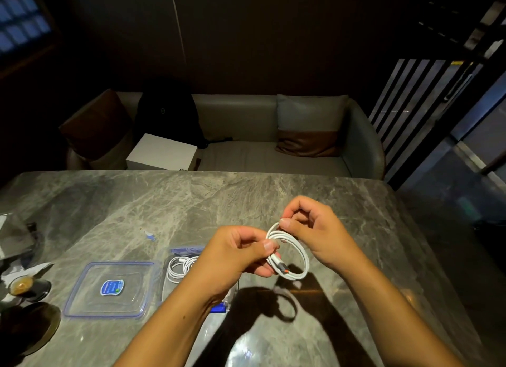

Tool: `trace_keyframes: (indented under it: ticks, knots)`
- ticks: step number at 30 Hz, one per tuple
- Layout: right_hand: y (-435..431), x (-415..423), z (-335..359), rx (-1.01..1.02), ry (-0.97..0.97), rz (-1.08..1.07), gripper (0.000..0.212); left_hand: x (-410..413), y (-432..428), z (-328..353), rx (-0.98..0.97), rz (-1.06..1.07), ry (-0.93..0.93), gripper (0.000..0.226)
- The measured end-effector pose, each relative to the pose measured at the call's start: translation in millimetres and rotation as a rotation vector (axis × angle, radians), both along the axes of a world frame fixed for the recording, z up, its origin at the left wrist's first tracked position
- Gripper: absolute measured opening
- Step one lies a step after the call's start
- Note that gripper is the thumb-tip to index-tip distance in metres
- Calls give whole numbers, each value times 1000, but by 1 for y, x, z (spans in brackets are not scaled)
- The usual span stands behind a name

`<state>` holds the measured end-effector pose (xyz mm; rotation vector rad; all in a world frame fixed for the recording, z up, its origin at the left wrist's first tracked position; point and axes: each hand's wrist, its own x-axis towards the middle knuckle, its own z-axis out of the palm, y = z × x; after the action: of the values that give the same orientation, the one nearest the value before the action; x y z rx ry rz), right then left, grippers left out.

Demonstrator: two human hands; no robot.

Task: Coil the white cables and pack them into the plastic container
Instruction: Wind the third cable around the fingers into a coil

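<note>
Both forearms enter from the bottom edge. Left hand pinches the lower left side of a white coil between thumb and curled fingers; an orange-tipped plug shows just below the thumb. Right hand pinches the top of the same coil, thumb on the loop, fingers curled behind. Coil is held above the table, not touching it, its shadow below. Left of the hands, an open container holds a second coiled cable, partly hidden by the left wrist. Lid lies flat just beside the container, label up. Glass stands near the left edge. Sofa sits beyond the table, a white box on it.
</note>
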<state>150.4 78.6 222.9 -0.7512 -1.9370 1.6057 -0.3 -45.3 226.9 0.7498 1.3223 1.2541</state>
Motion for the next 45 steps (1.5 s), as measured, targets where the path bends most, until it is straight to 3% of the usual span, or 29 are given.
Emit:
trace_keyframes:
  ticks: [5,9,14,18,23,26,31,33,41,45]
  knots:
    - [-7,-4,-4,98,-44,-40,11,2,-5,1,36,68,31,12]
    - [-13,-3,1,-132,-76,58,32,-1,-6,1,33,129,58,12]
    - [-9,3,3,-219,-61,123,5,-3,-5,-2,16,161,70,14]
    - [-8,3,4,-259,-91,111,20,-4,-4,-5,4,181,87,14]
    - [-10,2,-2,-429,30,172,54,-6,0,-7,-29,172,42,17]
    - [-16,-1,-5,-271,41,135,46,-4,1,-9,-49,176,-45,18]
    - [-21,-4,-8,266,-33,-68,14,-2,0,-11,-70,183,-122,12]
    - [-25,-7,-11,320,-3,-177,12,-1,1,-12,-62,194,-130,13]
    - [-34,-14,-12,-118,143,-335,9,-1,0,-13,-20,218,-52,14]
    - [-36,-18,-17,-510,234,-367,8,-4,-3,-19,1,234,7,17]
